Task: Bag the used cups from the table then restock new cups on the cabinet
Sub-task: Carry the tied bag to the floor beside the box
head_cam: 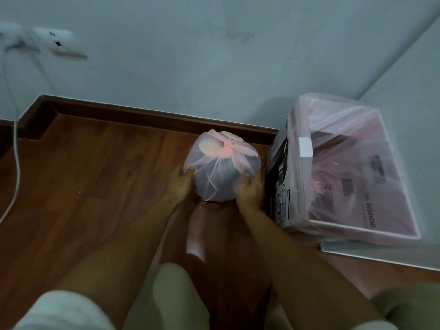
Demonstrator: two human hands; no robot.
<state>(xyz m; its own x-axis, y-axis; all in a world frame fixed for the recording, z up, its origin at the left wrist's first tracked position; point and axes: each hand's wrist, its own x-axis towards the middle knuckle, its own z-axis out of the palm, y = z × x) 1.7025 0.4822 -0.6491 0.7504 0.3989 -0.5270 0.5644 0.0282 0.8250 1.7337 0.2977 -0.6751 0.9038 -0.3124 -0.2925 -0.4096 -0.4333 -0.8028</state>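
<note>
Knotted bag held on the floor by both hands

Bag (221,167) of thin pink plastic, tied shut at the top, sits on the wooden floor (95,167) close to the dark baseboard (142,115). Pale round shapes show through its upper part and a darker shape lower down. The left hand (181,182) curls around the bag's left side and the right hand (250,189) around its right side, both gripping the plastic. Just to the right stands a cardboard box (283,186) lined with a similar pink bag, touching or nearly touching the right hand. A white cable (16,148) hangs from a wall socket (59,44) at far left.
</note>
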